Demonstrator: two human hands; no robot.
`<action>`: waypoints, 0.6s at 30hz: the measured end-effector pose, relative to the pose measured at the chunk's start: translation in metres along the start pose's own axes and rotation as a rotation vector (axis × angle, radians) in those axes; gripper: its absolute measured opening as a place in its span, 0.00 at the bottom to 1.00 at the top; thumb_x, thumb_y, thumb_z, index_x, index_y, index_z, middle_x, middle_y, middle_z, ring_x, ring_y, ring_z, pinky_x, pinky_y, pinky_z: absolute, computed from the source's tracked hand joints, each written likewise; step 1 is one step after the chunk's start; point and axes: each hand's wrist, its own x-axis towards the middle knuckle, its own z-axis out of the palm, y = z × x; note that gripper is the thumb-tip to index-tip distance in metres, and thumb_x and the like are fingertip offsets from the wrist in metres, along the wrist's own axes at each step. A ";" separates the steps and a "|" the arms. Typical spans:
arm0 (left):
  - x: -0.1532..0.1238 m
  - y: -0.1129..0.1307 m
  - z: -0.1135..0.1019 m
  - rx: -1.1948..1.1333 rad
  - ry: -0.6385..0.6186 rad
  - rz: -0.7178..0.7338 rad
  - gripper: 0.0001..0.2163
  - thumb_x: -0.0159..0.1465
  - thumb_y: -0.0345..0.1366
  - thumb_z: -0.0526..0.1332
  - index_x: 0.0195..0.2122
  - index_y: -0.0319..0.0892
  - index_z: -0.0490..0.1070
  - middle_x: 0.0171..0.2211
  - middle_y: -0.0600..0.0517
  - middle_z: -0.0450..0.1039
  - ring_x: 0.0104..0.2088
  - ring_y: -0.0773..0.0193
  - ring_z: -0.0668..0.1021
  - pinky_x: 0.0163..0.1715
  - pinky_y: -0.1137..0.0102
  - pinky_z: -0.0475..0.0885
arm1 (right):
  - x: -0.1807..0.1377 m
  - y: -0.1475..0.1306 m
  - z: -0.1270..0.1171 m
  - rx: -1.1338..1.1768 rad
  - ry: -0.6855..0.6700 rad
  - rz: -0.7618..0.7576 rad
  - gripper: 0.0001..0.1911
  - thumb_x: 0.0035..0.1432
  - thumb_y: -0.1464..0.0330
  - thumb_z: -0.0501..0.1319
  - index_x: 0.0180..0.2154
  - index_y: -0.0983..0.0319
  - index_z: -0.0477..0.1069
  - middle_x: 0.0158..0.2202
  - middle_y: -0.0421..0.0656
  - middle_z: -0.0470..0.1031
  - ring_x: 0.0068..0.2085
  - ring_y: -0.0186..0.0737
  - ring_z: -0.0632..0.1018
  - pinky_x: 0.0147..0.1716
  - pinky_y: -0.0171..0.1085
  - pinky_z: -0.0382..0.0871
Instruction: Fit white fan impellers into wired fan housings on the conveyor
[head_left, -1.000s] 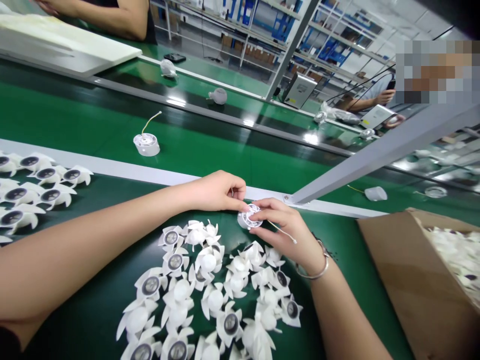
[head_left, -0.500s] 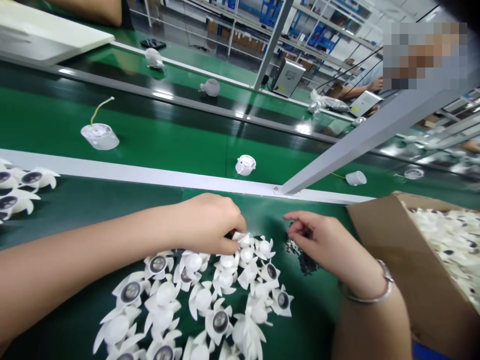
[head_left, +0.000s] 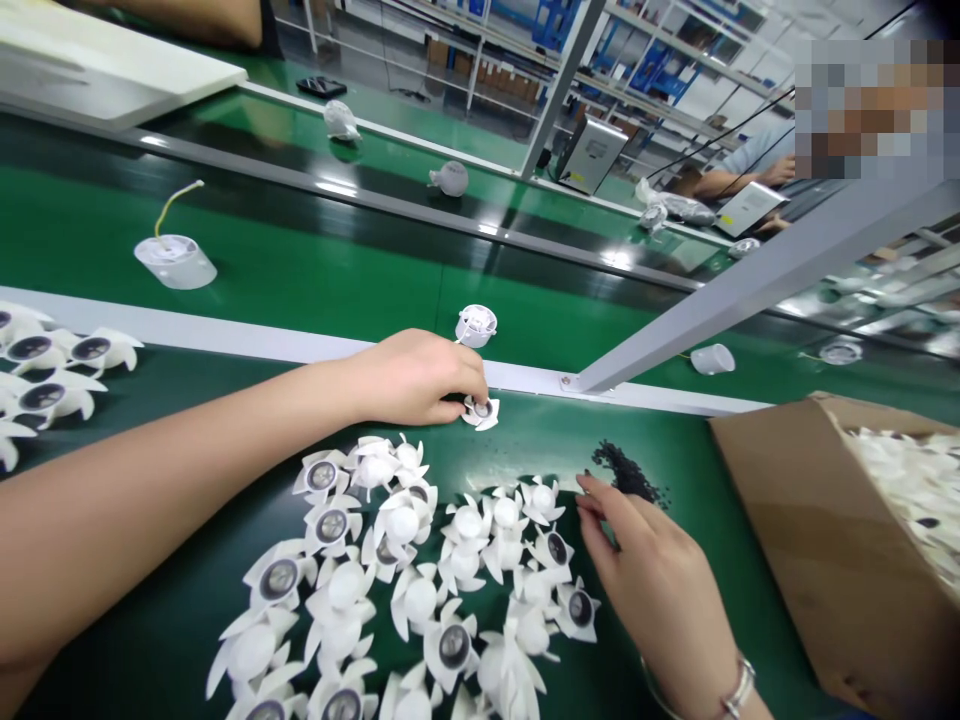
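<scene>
My left hand (head_left: 424,378) is closed on one white fan impeller (head_left: 481,412), pinched at the fingertips near the table's far edge. Below it many white impellers (head_left: 401,522) lie spread on the green tabletop, some showing dark round hubs. My right hand (head_left: 649,575) is just right of these impellers. Its thumb and fingers are drawn together in a pinch; whatever sits between the tips is too small to make out. Beyond that hand lies a heap of small black parts (head_left: 630,472).
A cardboard box (head_left: 780,530) of white impellers stands at the right. More impellers (head_left: 56,395) sit at far left. White round housings (head_left: 475,325) lie on the green conveyor (head_left: 322,270) past the white rail. A slanted metal post (head_left: 697,295) rises at right. Other people are across the line.
My left hand has lifted an impeller off the group and carried it toward the far rail. My right hand has pulled back from the black heap toward me. On the conveyor, housings have shifted left.
</scene>
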 end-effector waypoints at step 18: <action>0.001 -0.004 0.024 -0.426 0.067 -0.180 0.19 0.54 0.44 0.72 0.45 0.44 0.80 0.37 0.53 0.80 0.33 0.66 0.77 0.32 0.73 0.67 | 0.114 -0.021 0.024 0.959 -0.113 0.088 0.11 0.58 0.70 0.62 0.42 0.58 0.62 0.35 0.41 0.77 0.34 0.35 0.78 0.34 0.35 0.73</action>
